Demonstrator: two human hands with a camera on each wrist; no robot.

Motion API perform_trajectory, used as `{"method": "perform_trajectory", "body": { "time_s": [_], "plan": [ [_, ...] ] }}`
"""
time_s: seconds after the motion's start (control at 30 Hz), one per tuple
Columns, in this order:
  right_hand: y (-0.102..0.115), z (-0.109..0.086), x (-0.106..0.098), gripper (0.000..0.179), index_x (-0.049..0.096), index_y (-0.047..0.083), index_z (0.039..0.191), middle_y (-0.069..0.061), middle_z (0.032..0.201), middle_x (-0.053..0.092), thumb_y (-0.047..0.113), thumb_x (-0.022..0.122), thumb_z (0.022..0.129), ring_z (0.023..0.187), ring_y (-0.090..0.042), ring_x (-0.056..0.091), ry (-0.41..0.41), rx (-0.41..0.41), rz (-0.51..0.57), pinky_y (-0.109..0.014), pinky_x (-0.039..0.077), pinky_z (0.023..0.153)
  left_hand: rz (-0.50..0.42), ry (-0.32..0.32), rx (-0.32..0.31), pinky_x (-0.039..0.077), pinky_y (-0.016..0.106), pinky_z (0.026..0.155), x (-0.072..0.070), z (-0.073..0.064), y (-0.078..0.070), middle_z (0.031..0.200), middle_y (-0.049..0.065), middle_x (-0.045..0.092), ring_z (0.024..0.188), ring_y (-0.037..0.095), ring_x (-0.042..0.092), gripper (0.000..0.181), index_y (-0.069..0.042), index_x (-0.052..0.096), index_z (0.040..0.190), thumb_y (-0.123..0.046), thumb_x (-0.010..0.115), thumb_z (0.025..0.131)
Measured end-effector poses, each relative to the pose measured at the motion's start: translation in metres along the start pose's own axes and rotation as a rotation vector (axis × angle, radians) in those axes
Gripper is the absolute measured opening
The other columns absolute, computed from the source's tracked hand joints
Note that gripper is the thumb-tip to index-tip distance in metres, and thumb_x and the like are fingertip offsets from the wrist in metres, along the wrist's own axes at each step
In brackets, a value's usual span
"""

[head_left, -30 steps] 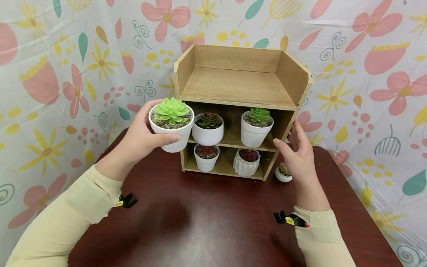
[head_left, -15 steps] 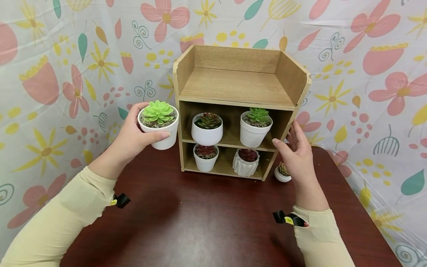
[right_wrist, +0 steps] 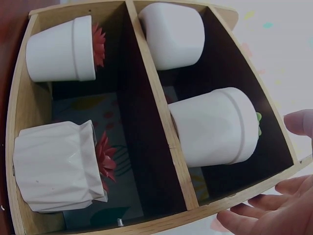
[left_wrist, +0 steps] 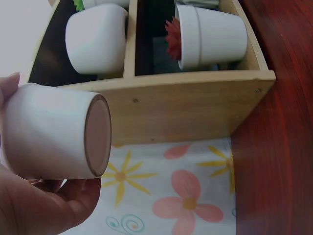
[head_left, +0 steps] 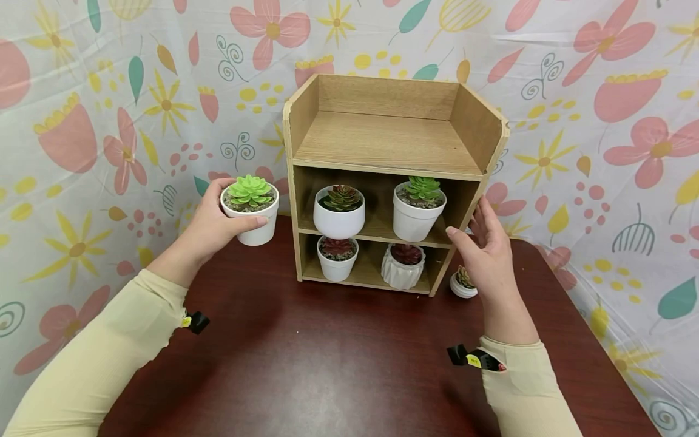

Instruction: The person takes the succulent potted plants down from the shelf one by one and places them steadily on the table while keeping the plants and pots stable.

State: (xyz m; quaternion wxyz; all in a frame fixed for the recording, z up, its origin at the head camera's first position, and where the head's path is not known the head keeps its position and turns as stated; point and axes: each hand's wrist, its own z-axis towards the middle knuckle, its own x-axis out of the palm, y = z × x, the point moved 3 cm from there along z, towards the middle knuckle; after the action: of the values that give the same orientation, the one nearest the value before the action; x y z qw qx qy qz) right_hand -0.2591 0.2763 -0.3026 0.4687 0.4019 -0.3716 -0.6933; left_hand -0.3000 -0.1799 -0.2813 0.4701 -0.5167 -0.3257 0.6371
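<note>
My left hand (head_left: pixel 210 221) grips a white potted succulent (head_left: pixel 255 227) with light green leaves, thumb across the front of the pot. It is held in the air left of the wooden shelf (head_left: pixel 382 167); in the left wrist view the pot's underside (left_wrist: pixel 99 134) shows beside the side panel. My right hand (head_left: pixel 488 243) rests against the shelf's right side, fingers outside the panel and thumb near its front edge. On the middle level stand a round white pot (head_left: pixel 340 220) with a dark succulent and a white pot (head_left: pixel 417 218) with a green one.
Below them sit a white pot (head_left: pixel 337 267) and a ribbed white pot (head_left: pixel 403 273), both with red succulents. A small potted succulent (head_left: pixel 463 285) stands on the dark red table (head_left: pixel 327 352), right of the shelf. Flowered cloth (head_left: pixel 180 109) hangs behind and at the sides.
My left hand has moved left, away from the shelf front and slightly farther back, with the potted succulent in it. My right hand has stayed at the shelf's side.
</note>
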Motion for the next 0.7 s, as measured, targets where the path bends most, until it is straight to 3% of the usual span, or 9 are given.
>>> {"method": "perform_trajectory", "body": {
  "time_s": [0.7],
  "plan": [
    [-0.001,0.002,0.000,0.086,0.016,0.019,0.166,-0.008,0.172,0.022,0.017,0.067,0.097,0.158,-0.032,0.025,0.005,-0.021,0.011,-0.052,0.019,0.129,0.135,0.002,-0.076,0.037,0.053,0.116,-0.014,0.023,0.060,0.164,0.017,0.031,0.143,0.035,0.039,0.111,-0.013,0.016,0.165,-0.026,0.088,0.081]
  ]
}}
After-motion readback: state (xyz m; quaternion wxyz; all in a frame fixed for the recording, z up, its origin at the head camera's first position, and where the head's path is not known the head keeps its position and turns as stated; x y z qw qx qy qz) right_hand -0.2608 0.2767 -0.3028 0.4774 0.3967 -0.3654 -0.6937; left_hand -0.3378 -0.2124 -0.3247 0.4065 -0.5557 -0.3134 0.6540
